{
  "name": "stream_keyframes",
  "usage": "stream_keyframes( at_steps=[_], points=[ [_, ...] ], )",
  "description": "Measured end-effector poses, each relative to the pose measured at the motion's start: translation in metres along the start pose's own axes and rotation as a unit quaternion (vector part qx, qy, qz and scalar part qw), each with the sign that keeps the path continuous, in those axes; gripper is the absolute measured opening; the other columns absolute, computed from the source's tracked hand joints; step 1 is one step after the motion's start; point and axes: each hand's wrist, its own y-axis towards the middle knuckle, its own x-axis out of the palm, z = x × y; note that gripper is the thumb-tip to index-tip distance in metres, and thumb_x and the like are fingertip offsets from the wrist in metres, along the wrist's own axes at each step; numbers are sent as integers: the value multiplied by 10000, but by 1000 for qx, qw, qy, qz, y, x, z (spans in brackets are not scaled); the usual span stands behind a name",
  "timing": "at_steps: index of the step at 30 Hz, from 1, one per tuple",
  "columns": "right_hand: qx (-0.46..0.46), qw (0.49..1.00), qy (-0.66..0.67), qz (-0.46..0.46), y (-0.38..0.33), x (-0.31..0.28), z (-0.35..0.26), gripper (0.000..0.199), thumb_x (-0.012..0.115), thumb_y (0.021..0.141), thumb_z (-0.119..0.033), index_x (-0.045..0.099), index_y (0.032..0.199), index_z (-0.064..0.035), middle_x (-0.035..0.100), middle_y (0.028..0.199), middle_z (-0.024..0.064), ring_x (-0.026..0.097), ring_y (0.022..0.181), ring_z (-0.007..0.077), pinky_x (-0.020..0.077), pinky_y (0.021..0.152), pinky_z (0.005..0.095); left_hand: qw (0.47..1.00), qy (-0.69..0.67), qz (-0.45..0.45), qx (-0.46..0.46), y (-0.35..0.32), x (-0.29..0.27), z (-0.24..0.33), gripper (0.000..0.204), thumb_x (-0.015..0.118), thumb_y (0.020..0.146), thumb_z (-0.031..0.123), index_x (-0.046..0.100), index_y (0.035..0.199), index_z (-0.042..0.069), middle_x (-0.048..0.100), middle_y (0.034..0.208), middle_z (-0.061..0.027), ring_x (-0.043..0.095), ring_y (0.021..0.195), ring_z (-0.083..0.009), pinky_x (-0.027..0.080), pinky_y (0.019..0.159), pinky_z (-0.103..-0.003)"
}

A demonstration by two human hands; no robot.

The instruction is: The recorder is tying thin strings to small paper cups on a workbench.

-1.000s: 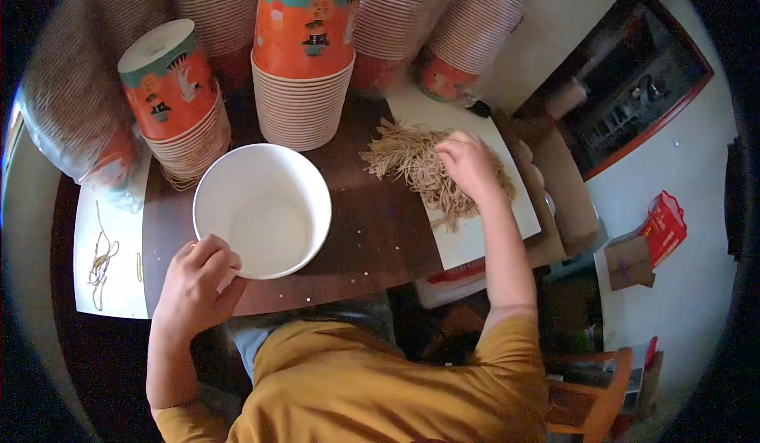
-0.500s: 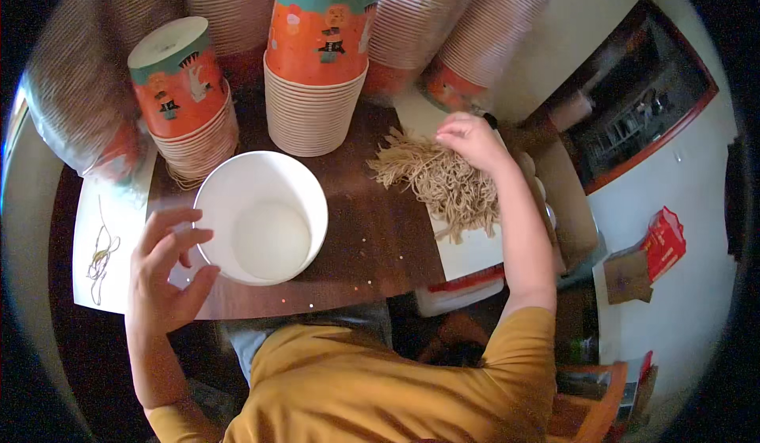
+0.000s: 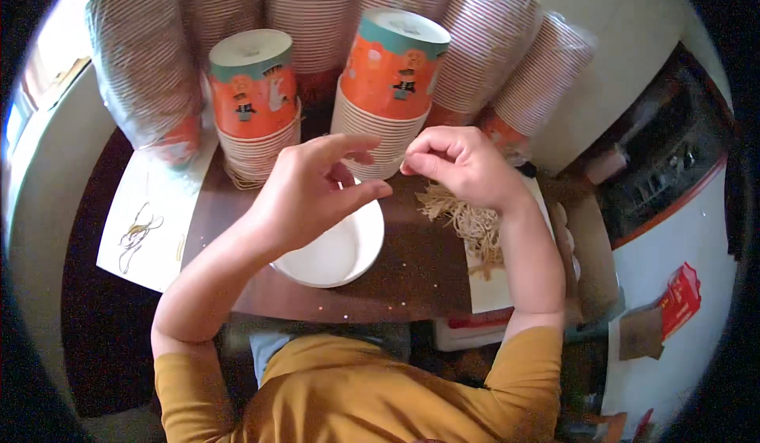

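My left hand [image 3: 321, 190] hovers above a white round paper tub [image 3: 328, 257], its thumb and fingers apart and nothing visible between them. The tub stands mouth up and looks bare inside; the hand hides part of its rim. To the right, my right hand [image 3: 459, 166] is raised with thumb and fingertips pinched together. Whatever the pinch holds, if anything, is too small to make out. Just below this hand lies a heap of tan twisted cords [image 3: 471, 221], partly covered by my wrist. The two hands are close together but apart.
Two stacks of nested orange and green tubs, a shorter one [image 3: 252, 98] and a taller one [image 3: 400, 71], stand upside down behind. Plastic-wrapped stacks [image 3: 142, 55] line the back. Thin loops of cord [image 3: 141, 233] lie on white paper at left. A cardboard box [image 3: 590, 269] stands at right.
My left hand has left the tub's left side and moved right, over it. My right hand has lifted off the cord heap and come toward the left hand. The whole view has shifted.
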Motion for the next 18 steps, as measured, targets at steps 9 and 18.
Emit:
stream_keyframes(
  at_steps=[9,18],
  points=[
    [15,948,309,-70,22,50,-8,379,653,875,-105,497,1206,-4,612,975,59,604,886,116,512,787,275,987,132,38,80,-17,-27,1,71,658,825,62,653,844,-7,619,721,-137,627,637,-262,491,576,-337],
    [-14,950,313,-9,39,102,-35,147,685,861,-102,635,960,-5,640,795,24,605,729,77,492,633,224,985,160,68,20,-46,-55,13,99,674,836,74,658,893,-6,643,762,-101,614,646,-173,485,581,-280]
  ],
)
